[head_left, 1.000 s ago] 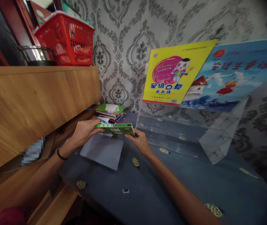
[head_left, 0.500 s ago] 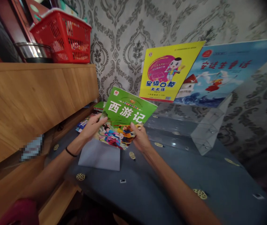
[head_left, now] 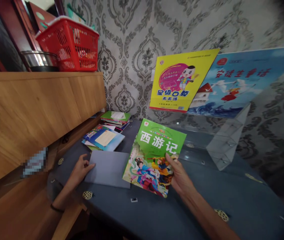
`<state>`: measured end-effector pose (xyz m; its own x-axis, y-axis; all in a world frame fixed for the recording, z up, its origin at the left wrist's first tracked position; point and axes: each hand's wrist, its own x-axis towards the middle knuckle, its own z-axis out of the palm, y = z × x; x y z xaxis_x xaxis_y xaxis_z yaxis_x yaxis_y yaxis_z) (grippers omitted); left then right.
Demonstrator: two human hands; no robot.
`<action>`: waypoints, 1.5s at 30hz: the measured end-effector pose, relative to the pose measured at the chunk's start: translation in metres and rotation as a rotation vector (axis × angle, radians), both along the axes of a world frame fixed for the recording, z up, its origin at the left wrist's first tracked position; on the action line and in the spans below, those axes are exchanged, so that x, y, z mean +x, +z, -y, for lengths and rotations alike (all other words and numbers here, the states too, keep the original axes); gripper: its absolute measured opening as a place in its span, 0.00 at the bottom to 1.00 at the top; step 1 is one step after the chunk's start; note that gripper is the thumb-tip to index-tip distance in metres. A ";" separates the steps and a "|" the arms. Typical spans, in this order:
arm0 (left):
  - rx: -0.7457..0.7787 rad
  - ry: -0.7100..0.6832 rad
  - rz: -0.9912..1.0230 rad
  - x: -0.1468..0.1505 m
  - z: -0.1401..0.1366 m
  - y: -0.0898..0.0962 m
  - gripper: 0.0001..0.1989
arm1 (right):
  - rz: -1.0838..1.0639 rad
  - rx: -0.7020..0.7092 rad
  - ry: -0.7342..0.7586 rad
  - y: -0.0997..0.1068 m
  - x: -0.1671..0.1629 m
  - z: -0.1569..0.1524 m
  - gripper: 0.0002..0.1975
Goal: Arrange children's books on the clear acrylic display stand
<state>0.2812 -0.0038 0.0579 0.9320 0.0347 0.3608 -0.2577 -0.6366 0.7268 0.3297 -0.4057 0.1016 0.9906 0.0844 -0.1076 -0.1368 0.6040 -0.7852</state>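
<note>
Green book (head_left: 154, 160) outside two-book stand (head_left: 228, 141)

A grey damask-patterned wall (head_left: 124, 96) rises behind a blue-grey table (head_left: 156, 210). A wood-grained cabinet (head_left: 37, 110) stands at the left.

Held book (head_left: 154, 158) before display stand (head_left: 224, 143)

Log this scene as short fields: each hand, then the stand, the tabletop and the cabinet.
Right hand: holds a green book, front cover facing the camera
Left hand: at the left edge of a grey sheet; contact unclear
Clear stand: yellow book beside a blue storybook
Tabletop: book stack at the back left, blue-covered book nearer
Wooden cabinet: red basket, metal bowl on top
</note>
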 end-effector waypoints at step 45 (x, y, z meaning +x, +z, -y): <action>-0.729 -0.328 -0.560 0.071 0.150 0.009 0.24 | -0.024 -0.247 0.048 -0.039 -0.017 -0.007 0.18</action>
<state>0.3526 -0.1538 0.0666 0.9653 -0.2177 -0.1445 0.1608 0.0590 0.9852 0.3127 -0.3992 0.0625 0.9830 0.0997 -0.1542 -0.1811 0.3863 -0.9044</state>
